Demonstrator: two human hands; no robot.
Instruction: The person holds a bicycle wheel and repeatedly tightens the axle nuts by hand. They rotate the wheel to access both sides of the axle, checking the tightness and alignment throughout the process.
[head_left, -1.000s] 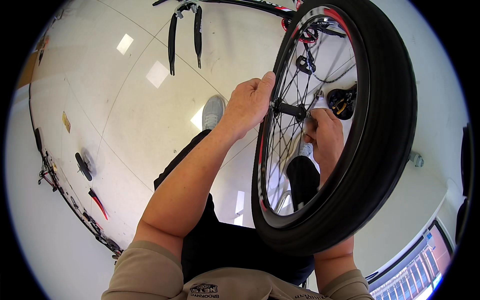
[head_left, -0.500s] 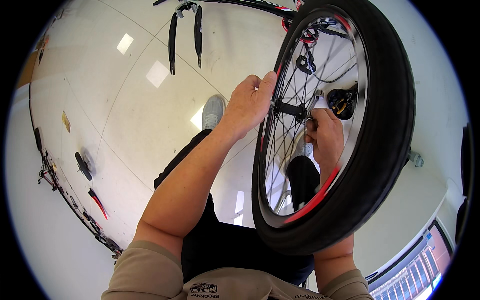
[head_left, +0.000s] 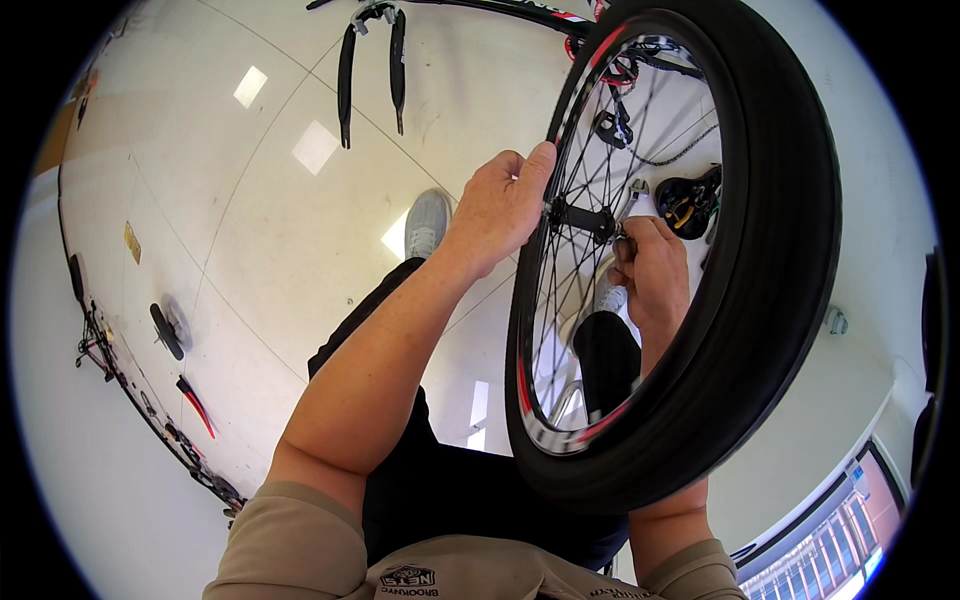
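Observation:
I hold a bicycle wheel (head_left: 785, 220) upright and tilted in front of me, with a thick black tyre and a black-and-red rim. Its black hub (head_left: 582, 220) lies between my two hands, thin spokes running out from it. My left hand (head_left: 503, 208) is closed at the hub's left end, thumb pointing up beside the rim. Seen through the spokes, my right hand (head_left: 655, 270) pinches the axle end on the other side. The exact fingertip contact on the left is partly hidden.
A black fork (head_left: 398, 75) and part of a bicycle frame (head_left: 540, 14) lie at the far side. Beyond the wheel are a chain (head_left: 675, 157) and a black rounded part with yellow (head_left: 685, 205). Several bicycle parts (head_left: 180, 440) line the left wall.
The wheel has turned about its axle: the red rim marks sit elsewhere. Its tyre has swung slightly to the right. Both hands stay nearly in place.

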